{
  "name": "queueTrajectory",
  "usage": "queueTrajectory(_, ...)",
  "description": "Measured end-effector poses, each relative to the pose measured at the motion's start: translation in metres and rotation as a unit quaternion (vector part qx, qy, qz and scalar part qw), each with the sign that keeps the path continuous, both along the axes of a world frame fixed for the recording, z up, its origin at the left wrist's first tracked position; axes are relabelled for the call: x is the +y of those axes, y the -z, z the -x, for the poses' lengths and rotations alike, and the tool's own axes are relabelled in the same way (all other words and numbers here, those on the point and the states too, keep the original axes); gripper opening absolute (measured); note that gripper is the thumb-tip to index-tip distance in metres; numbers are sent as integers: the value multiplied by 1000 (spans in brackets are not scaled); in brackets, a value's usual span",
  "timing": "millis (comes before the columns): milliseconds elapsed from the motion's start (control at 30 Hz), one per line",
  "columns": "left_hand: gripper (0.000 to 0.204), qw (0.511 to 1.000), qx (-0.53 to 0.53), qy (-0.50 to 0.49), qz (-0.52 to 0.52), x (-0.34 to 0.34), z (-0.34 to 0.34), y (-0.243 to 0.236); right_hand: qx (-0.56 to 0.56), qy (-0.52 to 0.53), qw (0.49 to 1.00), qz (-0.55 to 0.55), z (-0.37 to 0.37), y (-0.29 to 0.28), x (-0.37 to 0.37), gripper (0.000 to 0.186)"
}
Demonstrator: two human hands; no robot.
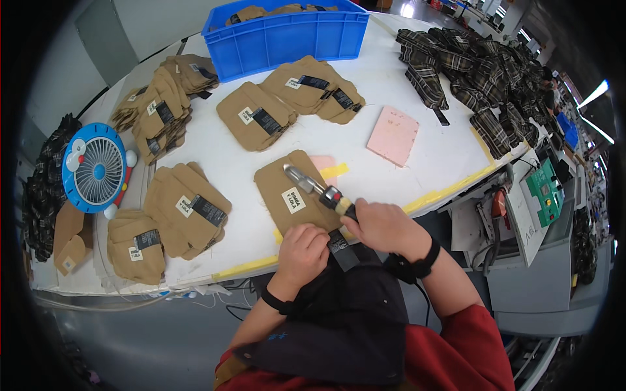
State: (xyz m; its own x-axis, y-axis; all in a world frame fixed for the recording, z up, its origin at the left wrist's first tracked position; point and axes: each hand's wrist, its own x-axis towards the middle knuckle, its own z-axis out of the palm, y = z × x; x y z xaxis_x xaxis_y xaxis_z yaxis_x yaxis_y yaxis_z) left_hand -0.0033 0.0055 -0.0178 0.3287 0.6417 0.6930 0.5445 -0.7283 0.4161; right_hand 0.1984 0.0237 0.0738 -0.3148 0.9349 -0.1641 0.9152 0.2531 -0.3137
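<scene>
A tan fabric piece (pixel 277 186) with a white label lies at the table's near edge. My left hand (pixel 304 254) is closed at its lower edge, the fingers curled down onto the cloth. A dark label strip (pixel 342 253) hangs from that edge, between my hands. In my right hand (pixel 385 228) is a hand tool (pixel 332 199) with a shiny, rounded metal end and a dark handle with a pale band. The metal end points up and left over the fabric piece. My fingers hide the handle's lower part.
Stacks of tan pieces (pixel 189 208) spread over the left and middle of the table. A blue crate (pixel 287 42) stands at the back, a blue fan (pixel 98 168) at left. Plaid fabric items (pixel 482 78) are heaped right, beyond a pink pad (pixel 392 137).
</scene>
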Motion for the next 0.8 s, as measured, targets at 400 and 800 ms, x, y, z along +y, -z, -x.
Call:
queueTrajectory(400,20,1000,4,-5,1,2,1,1,34,16,999,-9,-1,20,-30,42)
queueTrajectory(800,21,1000,-20,0,-13,6,-4,1,32,23,999,-24,-11,20,-53,42)
